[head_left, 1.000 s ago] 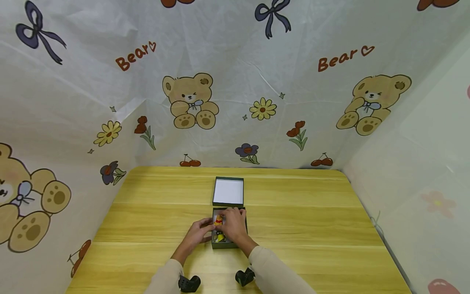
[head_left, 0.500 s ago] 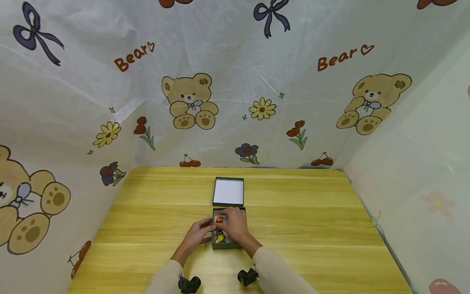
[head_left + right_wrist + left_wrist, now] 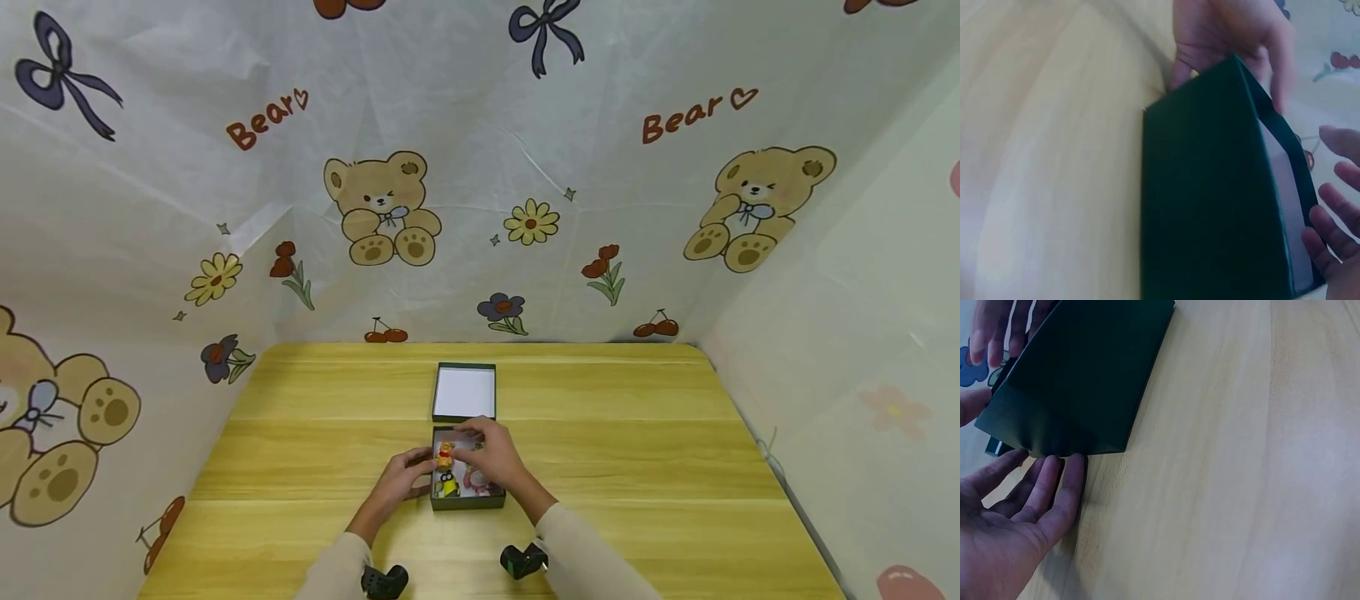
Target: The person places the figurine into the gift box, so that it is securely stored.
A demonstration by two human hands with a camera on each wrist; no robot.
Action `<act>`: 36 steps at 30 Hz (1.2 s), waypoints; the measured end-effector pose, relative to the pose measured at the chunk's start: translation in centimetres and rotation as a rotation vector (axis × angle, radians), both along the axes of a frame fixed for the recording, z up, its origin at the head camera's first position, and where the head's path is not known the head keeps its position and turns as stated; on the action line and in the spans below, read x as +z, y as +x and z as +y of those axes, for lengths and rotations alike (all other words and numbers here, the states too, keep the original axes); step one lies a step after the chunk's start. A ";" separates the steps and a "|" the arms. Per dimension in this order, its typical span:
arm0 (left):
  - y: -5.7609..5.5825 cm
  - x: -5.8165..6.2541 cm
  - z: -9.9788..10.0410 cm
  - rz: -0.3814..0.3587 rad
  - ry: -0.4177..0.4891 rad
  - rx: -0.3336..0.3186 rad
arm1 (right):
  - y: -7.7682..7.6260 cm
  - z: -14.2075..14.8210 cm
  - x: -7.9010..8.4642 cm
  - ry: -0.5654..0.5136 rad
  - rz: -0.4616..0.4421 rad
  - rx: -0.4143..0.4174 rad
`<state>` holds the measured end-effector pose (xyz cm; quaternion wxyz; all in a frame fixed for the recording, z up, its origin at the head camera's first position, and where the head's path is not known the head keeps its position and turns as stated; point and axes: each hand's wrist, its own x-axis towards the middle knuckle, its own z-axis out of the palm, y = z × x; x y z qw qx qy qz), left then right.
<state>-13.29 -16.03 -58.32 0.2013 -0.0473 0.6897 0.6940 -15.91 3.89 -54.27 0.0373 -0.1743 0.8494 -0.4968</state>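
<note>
A dark green box (image 3: 468, 503) stands uncovered on the table and holds small figures. In its left part lie a yellow bear figurine (image 3: 445, 455) in red and a black-and-yellow figurine (image 3: 448, 484) below it. A pinkish round item (image 3: 476, 478) shows on the right. My left hand (image 3: 397, 483) rests its extended fingertips against the box's left wall; the left wrist view shows those fingers (image 3: 1071, 481) at the green side. Over the box's upper right is my right hand (image 3: 497, 454), its thumb near the bear figurine. Its fingers (image 3: 1338, 206) look loosely spread, and it covers some contents.
The box lid (image 3: 465, 392), white inside, lies just behind the box. A wooden table (image 3: 615, 442) spreads around both. Behind it hangs a printed bear cloth (image 3: 465, 283). Black wrist devices (image 3: 523, 561) sit at both sleeves.
My right hand has moved to the right, away from the bear figurine, uncovering more of the box's right side. My left hand stays at the left wall. The head view has shifted slightly.
</note>
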 end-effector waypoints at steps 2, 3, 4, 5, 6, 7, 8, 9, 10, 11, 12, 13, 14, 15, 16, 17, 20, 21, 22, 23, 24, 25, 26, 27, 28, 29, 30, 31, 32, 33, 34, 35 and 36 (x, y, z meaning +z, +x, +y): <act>0.0 0.1 0.1 -0.009 -0.001 0.006 | -0.2 0.6 0.0 -0.032 -0.003 -0.002; 0.0 0.1 0.1 -0.015 -0.002 0.008 | -0.3 0.9 0.0 -0.053 -0.003 -0.003; -0.1 0.1 0.1 -0.018 -0.004 0.008 | -0.5 1.2 0.1 -0.075 -0.002 -0.005; -0.1 0.1 0.1 -0.021 -0.007 0.005 | -0.6 1.5 0.2 -0.101 -0.007 -0.008; -0.1 0.2 0.1 -0.025 -0.011 0.005 | -0.7 1.8 0.2 -0.126 -0.011 -0.013; -0.1 0.2 0.1 -0.028 -0.011 0.001 | -0.8 2.1 0.3 -0.143 -0.014 -0.021; -0.2 0.2 0.0 -0.031 -0.009 -0.001 | -0.9 2.3 0.3 -0.161 -0.016 -0.029; -0.2 0.2 -0.1 -0.035 -0.004 -0.006 | -1.0 2.6 0.4 -0.178 -0.021 -0.036; -0.3 0.2 -0.1 -0.036 0.001 -0.011 | -1.1 2.9 0.5 -0.187 -0.021 -0.043; -0.4 0.2 -0.2 -0.042 0.010 -0.014 | -1.2 3.1 0.5 -0.189 -0.027 -0.052; -0.4 0.1 -0.3 -0.046 0.021 -0.015 | -1.4 3.3 0.5 -0.186 -0.029 -0.064; -0.5 0.1 -0.4 -0.055 0.037 -0.016 | -1.5 3.6 0.5 -0.179 -0.036 -0.076; -0.5 0.0 -0.5 -0.064 0.052 -0.014 | -1.6 3.8 0.6 -0.175 -0.041 -0.089; -0.6 0.0 -0.7 -0.075 0.068 -0.012 | -1.6 4.0 0.6 -0.171 -0.048 -0.100; -0.7 0.0 -0.8 -0.084 0.084 -0.006 | -1.7 4.3 0.6 -0.165 -0.055 -0.113; -0.7 0.1 -0.9 -0.089 0.098 -0.002 | -1.8 4.5 0.6 -0.166 -0.067 -0.126; -0.8 0.3 -1.2 -0.099 0.112 0.008 | -2.0 5.1 0.6 -0.181 -0.072 -0.151; -0.9 0.4 -1.3 -0.098 0.107 0.012 | -2.1 5.3 0.5 -0.184 -0.067 -0.156; -1.0 0.5 -1.4 -0.097 0.097 0.018 | -2.3 5.5 0.4 -0.188 -0.070 -0.165; -1.2 0.7 -1.5 -0.093 0.082 0.023 | -2.4 5.7 0.4 -0.193 -0.074 -0.171; -1.4 0.9 -1.6 -0.094 0.066 0.034 | -2.5 5.9 0.4 -0.194 -0.079 -0.176; -1.6 1.0 -1.7 -0.090 0.045 0.049 | -2.7 6.1 0.4 -0.193 -0.089 -0.181; -2.0 1.2 -1.9 -0.082 0.026 0.055 | -2.8 6.3 0.4 -0.195 -0.091 -0.184; -2.3 1.5 -2.0 -0.076 0.009 0.066 | -3.0 6.4 0.4 -0.199 -0.098 -0.187; -2.7 1.8 -2.1 -0.068 -0.009 0.073 | -3.2 6.6 0.4 -0.207 -0.111 -0.193; -3.1 2.1 -2.3 -0.058 -0.025 0.075 | -3.3 6.7 0.4 -0.213 -0.118 -0.196; -3.5 2.4 -2.4 -0.052 -0.042 0.073 | -3.5 6.9 0.3 -0.220 -0.127 -0.201; -3.9 2.7 -2.6 -0.049 -0.053 0.069 | -3.7 7.0 0.2 -0.230 -0.141 -0.205; -4.2 3.0 -2.8 -0.048 -0.059 0.060 | -3.9 7.1 0.1 -0.240 -0.158 -0.210; -4.5 3.2 -3.0 -0.051 -0.068 0.054 | -4.1 7.2 0.0 -0.249 -0.179 -0.216; -4.8 3.5 -3.1 -0.053 -0.076 0.046 | -4.3 7.2 -0.1 -0.258 -0.202 -0.222; -5.1 3.7 -3.3 -0.057 -0.079 0.039 | -4.5 7.3 -0.2 -0.269 -0.227 -0.228; -5.3 3.8 -3.5 -0.062 -0.081 0.034 | -4.7 7.3 -0.2 -0.281 -0.254 -0.233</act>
